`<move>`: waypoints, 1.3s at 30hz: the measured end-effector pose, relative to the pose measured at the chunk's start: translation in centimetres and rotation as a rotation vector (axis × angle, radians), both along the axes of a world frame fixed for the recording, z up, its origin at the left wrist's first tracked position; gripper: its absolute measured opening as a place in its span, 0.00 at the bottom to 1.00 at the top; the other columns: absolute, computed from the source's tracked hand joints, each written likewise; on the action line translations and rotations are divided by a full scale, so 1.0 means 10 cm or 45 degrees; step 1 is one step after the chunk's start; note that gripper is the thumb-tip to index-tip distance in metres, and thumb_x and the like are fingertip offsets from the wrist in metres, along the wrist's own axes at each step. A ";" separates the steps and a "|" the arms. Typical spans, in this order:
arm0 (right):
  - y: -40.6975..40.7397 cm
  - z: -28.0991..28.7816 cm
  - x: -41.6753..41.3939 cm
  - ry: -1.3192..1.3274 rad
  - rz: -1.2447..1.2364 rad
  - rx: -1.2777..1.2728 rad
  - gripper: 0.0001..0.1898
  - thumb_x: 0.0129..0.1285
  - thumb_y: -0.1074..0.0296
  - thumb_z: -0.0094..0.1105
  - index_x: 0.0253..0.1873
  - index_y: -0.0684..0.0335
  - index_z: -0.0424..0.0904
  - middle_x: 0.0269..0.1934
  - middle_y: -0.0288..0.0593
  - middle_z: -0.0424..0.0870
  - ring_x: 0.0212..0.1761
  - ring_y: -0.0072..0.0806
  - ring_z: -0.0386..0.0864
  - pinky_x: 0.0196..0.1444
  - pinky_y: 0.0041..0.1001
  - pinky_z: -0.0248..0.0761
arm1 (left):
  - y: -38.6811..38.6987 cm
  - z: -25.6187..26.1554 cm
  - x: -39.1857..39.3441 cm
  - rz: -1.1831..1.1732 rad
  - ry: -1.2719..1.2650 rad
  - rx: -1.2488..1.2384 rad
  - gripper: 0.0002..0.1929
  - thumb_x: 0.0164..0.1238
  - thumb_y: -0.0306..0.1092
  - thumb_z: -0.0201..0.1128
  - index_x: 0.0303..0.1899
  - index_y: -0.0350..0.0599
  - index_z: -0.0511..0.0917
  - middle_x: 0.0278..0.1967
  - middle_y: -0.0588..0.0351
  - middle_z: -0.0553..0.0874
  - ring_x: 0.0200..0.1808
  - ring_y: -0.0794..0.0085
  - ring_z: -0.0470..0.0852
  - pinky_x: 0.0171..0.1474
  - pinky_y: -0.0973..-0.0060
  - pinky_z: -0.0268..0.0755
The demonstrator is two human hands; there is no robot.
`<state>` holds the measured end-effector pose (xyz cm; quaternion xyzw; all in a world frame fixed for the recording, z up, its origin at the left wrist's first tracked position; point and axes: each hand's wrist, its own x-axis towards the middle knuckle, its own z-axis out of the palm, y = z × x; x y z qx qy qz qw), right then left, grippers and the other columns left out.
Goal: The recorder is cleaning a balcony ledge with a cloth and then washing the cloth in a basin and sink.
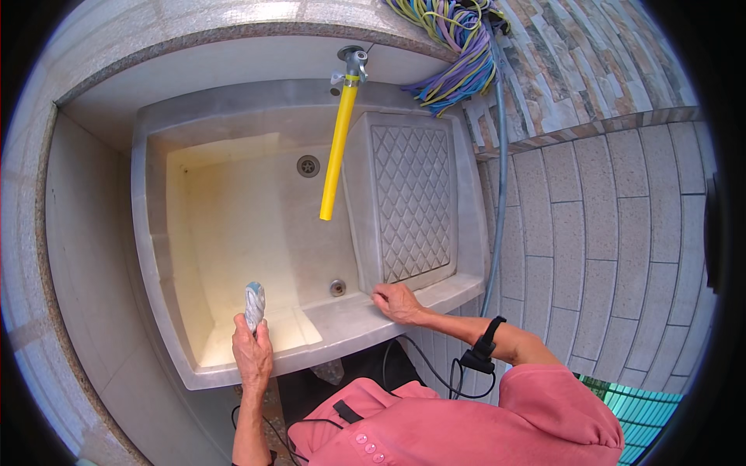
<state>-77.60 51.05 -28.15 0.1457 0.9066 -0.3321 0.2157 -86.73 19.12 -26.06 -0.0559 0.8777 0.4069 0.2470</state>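
Note:
My left hand [253,355] grips a small grey-and-white bundle [254,307] with a pale blue end, held over the front left of a stone laundry sink [326,319]. Whether it is a rolled cloth or a brush I cannot tell. My right hand [398,303] rests on the sink's front rim at the near corner of the diamond-patterned washboard [415,201]. Its fingers are curled in, with nothing seen in them. A metal tap [354,57] on the back wall carries a yellow hose [338,157] that hangs over the basin.
In the basin floor sits a drain [308,166], with a round metal fitting [338,287] near the front. A mop head of coloured strands [460,52] hangs at the back right; its blue-grey pole [501,175] runs down beside the sink. Black cables [434,381] loop near my waist.

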 end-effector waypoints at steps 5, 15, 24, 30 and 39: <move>0.00 0.00 0.00 -0.003 0.008 0.016 0.10 0.61 0.65 0.52 0.36 0.65 0.79 0.27 0.57 0.81 0.32 0.53 0.80 0.37 0.43 0.72 | 0.00 -0.02 0.00 -0.007 0.003 -0.021 0.12 0.65 0.30 0.57 0.43 0.38 0.63 0.28 0.35 0.79 0.33 0.38 0.78 0.35 0.51 0.67; 0.01 -0.02 0.01 -0.029 0.007 0.021 0.10 0.61 0.65 0.52 0.37 0.65 0.79 0.28 0.57 0.81 0.33 0.53 0.81 0.37 0.44 0.73 | 0.00 -0.02 0.00 -0.005 -0.005 -0.029 0.12 0.65 0.30 0.58 0.42 0.38 0.64 0.28 0.33 0.78 0.33 0.36 0.77 0.35 0.49 0.65; -0.01 -0.19 -0.14 -0.156 0.267 -0.047 0.11 0.60 0.65 0.51 0.38 0.66 0.79 0.31 0.56 0.83 0.35 0.53 0.81 0.41 0.45 0.73 | 0.01 0.00 -0.01 0.021 -0.001 -0.027 0.11 0.66 0.30 0.57 0.42 0.38 0.64 0.27 0.34 0.78 0.32 0.36 0.77 0.34 0.50 0.65; -0.13 -0.67 -0.42 -0.145 0.375 -0.053 0.12 0.59 0.68 0.53 0.44 0.69 0.76 0.30 0.58 0.82 0.35 0.53 0.81 0.41 0.44 0.73 | 0.02 0.04 -0.02 0.048 0.006 0.008 0.11 0.66 0.30 0.56 0.42 0.37 0.63 0.27 0.35 0.77 0.31 0.38 0.76 0.34 0.52 0.66; -0.25 -1.17 -0.52 -0.415 0.370 0.157 0.16 0.57 0.69 0.55 0.50 0.67 0.72 0.49 0.62 0.76 0.50 0.55 0.77 0.54 0.43 0.71 | 0.03 0.01 0.00 0.082 0.007 -0.012 0.11 0.66 0.30 0.56 0.42 0.37 0.64 0.27 0.36 0.77 0.31 0.39 0.77 0.34 0.53 0.66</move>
